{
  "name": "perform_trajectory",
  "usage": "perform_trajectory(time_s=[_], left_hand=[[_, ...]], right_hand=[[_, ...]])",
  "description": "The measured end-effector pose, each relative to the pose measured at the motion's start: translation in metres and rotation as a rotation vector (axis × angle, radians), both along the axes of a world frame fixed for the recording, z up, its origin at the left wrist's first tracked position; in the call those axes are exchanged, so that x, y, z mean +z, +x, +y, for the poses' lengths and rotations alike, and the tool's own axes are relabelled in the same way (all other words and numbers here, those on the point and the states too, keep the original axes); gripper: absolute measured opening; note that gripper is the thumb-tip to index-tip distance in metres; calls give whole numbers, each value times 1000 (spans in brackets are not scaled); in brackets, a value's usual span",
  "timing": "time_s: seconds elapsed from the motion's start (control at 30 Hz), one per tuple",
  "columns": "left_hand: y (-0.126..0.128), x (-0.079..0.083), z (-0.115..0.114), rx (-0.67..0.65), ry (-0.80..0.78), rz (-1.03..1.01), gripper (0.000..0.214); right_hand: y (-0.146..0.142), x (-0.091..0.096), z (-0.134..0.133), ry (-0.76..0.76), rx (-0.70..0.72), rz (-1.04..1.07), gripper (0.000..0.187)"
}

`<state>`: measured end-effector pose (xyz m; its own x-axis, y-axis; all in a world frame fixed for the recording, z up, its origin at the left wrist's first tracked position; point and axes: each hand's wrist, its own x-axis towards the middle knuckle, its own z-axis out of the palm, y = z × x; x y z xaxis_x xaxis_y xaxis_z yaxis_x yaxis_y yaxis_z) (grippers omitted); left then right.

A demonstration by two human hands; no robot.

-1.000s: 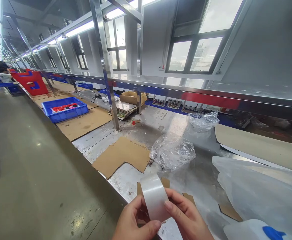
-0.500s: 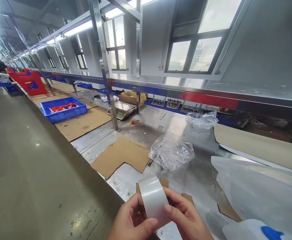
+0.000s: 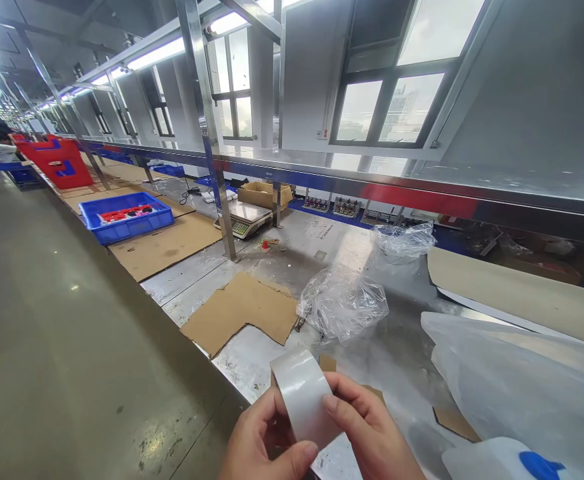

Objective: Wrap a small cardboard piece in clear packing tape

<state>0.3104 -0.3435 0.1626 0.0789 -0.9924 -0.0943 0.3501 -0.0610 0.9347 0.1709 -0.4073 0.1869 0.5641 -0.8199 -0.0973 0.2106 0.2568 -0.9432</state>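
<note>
A wide roll of grey tape (image 3: 303,393) is held between both hands above the metal bench (image 3: 397,373), near its front edge. My left hand (image 3: 267,433) wraps around the left and lower side, its thumb pressed along the roll's bottom edge. On the right side, my right hand (image 3: 369,423) grips the roll with its thumb on the outer face and the fingers behind. Small cardboard scraps (image 3: 328,363) lie partly hidden behind the hands.
Beyond the hands lie a torn cardboard sheet (image 3: 245,310) and crumpled clear plastic (image 3: 345,303). Plastic sheeting (image 3: 517,373) and a white container with a blue cap (image 3: 542,463) are at right. Farther off stand a scale (image 3: 245,217), a blue bin (image 3: 125,227) and a metal post (image 3: 217,167).
The tape roll has shifted slightly left and turned a little in my hands. Both hands keep their hold, with the right thumb slightly farther left and higher.
</note>
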Motion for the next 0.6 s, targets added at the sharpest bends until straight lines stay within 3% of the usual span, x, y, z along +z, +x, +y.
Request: perform_trajectory(time_s=[0.23, 0.6], left_hand=[[0, 6, -1, -10, 8, 126, 46], [-3, -4, -1, 24, 7, 127, 49]], right_hand=[[-3, -5, -5, -37, 128, -69, 36], [-1, -3, -6, -26, 92, 12, 33]])
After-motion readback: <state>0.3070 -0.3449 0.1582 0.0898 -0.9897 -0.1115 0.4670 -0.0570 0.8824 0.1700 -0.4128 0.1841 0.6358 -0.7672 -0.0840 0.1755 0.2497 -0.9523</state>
